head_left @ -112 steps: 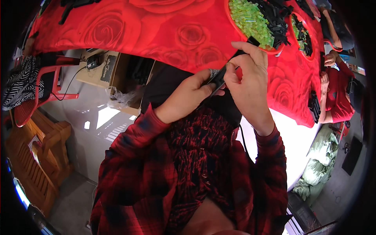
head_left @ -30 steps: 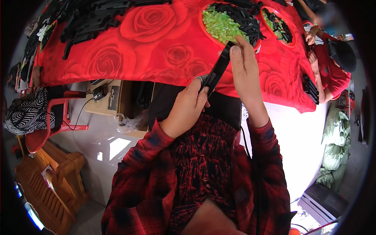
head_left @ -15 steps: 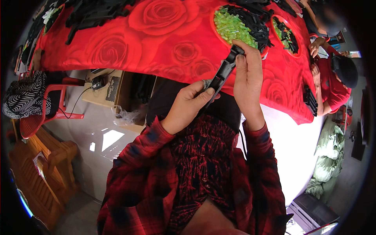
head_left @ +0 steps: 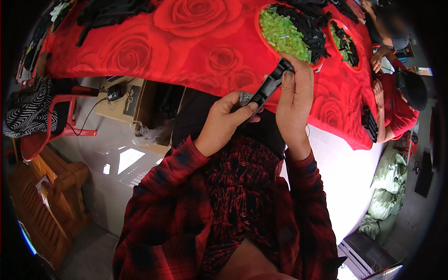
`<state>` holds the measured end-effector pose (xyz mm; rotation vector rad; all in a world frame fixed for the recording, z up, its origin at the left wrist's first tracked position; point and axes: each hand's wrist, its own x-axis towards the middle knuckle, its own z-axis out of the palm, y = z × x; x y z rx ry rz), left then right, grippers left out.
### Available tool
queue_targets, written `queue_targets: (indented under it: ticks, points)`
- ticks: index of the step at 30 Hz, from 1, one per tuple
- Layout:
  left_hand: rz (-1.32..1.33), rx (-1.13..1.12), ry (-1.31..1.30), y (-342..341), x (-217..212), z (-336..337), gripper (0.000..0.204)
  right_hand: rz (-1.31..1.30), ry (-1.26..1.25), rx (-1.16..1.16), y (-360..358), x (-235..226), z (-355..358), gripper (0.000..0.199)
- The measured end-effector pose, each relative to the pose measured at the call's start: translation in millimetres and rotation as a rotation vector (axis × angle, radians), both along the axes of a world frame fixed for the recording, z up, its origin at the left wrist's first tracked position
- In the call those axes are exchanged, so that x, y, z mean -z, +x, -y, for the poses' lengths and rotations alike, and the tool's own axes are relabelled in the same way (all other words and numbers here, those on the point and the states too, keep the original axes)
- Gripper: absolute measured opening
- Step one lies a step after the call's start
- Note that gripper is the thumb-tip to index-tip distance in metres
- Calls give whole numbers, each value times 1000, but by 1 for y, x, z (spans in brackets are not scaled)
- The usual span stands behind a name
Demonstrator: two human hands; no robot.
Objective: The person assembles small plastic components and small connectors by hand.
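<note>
Item: one long, narrow black piece with a recessed face, apparently plastic (head_left: 270, 86); tilted between both hands, its far end toward the right, above the near edge of a red rose-printed tablecloth (head_left: 186, 58).

Left hand (head_left: 226, 121): thumb and fingers clamped on the near end.

Right hand (head_left: 296, 100): thumb and fingertips clamped on the far end.

Handling, as judged: near end gripped firmly, far end pressed only lightly, lest the narrow walls flex; recess best turned upward, thumbs clear of it.

Beyond, far right: red-rimmed oval container (head_left: 259, 29) of small translucent green pieces (head_left: 282, 33) and small black pieces (head_left: 313, 33).

Far left: pile of larger black parts (head_left: 111, 11).
</note>
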<state>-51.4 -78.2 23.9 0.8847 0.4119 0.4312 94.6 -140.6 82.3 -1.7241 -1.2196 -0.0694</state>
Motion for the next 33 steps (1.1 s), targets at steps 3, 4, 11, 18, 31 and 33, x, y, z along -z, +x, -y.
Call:
queue_targets:
  ticks: [3, 4, 11, 18, 31, 33]
  points:
    - [10, -2, -18, 2, 3, 1, 19, 22, 7, 7, 1, 1, 1, 31]
    - [9, 0, -19, 3, 3, 1, 19, 64, 9, 11, 1, 1, 1, 31]
    - [17, -15, -10, 2, 4, 1, 16, 77, 44, -10, -2, 0, -1, 32]
    - [28, -82, -11, 3, 8, 7, 14, 168, 12, -20, -1, 1, -1, 32]
    - [31, 114, -201, -1, -15, -7, 24, -10, -48, -42, 17, 5, -8, 31]
    - [-92, 40, 178, -1, -2, 0, 27, 43, -50, -53, 14, 3, -8, 31]
